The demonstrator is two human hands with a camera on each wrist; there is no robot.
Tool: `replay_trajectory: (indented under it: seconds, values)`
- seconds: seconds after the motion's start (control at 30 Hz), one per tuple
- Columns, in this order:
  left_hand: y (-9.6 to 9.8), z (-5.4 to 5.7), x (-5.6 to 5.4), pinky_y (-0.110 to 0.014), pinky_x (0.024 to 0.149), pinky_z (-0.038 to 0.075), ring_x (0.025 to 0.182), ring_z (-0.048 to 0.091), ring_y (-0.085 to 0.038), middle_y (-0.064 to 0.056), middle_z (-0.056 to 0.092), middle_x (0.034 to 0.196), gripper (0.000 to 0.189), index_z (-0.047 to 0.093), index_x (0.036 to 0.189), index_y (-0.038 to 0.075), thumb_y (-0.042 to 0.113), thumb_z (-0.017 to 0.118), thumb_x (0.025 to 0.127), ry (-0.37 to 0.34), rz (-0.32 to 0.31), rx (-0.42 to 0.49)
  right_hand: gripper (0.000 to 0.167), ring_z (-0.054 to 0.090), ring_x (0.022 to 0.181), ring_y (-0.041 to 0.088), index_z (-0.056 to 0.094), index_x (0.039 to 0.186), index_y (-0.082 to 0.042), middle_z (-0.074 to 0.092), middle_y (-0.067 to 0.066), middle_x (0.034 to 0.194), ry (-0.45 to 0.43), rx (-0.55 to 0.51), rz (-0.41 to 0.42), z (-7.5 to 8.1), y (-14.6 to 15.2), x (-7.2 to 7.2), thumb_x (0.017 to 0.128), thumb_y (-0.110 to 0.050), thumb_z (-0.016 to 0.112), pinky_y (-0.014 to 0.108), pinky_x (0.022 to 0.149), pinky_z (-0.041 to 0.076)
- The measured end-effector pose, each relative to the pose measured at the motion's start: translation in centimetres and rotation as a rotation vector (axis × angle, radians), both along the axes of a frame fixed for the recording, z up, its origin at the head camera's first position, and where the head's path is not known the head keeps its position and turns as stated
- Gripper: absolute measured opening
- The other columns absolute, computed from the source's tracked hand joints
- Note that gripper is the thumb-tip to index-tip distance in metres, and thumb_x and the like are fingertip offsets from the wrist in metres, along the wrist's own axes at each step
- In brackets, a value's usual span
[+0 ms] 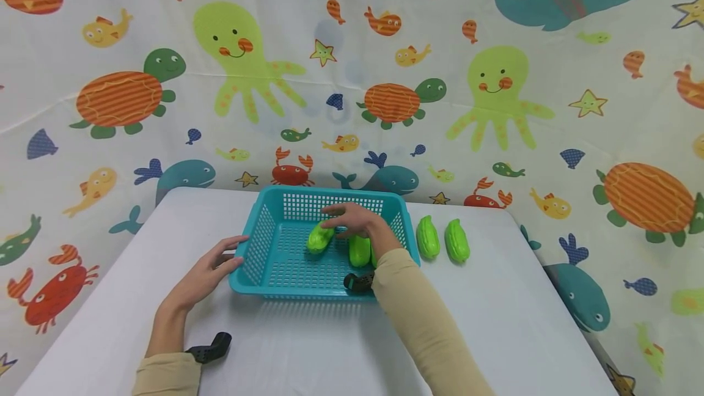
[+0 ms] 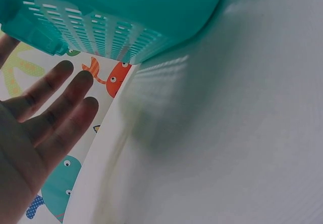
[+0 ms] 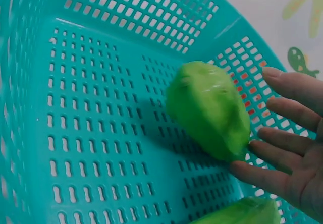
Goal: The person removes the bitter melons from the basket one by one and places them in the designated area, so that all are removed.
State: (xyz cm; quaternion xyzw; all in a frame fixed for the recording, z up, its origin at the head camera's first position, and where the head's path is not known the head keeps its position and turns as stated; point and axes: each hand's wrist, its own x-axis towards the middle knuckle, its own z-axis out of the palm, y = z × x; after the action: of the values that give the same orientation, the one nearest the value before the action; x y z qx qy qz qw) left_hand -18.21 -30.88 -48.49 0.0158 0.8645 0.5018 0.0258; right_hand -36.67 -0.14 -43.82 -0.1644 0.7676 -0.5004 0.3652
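Observation:
A teal plastic basket with slotted walls stands on the white table. Inside it, toward the middle, is a bright green, ridged toy vegetable. My right hand is over the basket, fingers extended and apart; its fingertips lie right by one end of that vegetable, and whether they touch cannot be told. Another green vegetable lies to the right in the basket, with one more partly hidden under my right wrist. My left hand is at the basket's left rim with spread fingers, its fingertips close to or touching the rim.
Two more green vegetables lie side by side on the table, just right of the basket. Behind the table hangs a cloth printed with sea animals. A black wrist device is strapped on each arm.

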Motion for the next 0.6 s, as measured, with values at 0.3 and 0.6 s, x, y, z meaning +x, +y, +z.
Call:
replay_trajectory:
  seconds: [0.3,0.6]
  values:
    - [-0.15,-0.02,-0.27,-0.076,0.097,0.031,0.133,0.032,-0.054,-0.024,0.030,0.152,0.058,0.031,0.153,0.022,0.041,0.050,0.101,0.007,-0.004,-0.003,0.061,0.040,0.136,0.033,0.048,0.144,-0.008,0.040,0.013,0.151,-0.034,0.020,-0.025,-0.10,0.10,-0.07,0.089,-0.016,0.073,0.051,0.102,0.045]
    - [-0.01,-0.14,-0.21,-0.076,0.097,0.030,0.134,0.030,-0.055,-0.024,0.030,0.152,0.058,0.030,0.153,0.023,0.041,0.049,0.101,0.001,-0.004,0.002,0.061,0.041,0.136,0.032,0.045,0.147,-0.011,0.036,0.009,0.154,-0.056,-0.004,0.017,-0.68,-0.18,0.17,0.091,-0.019,0.071,0.050,0.098,0.048]
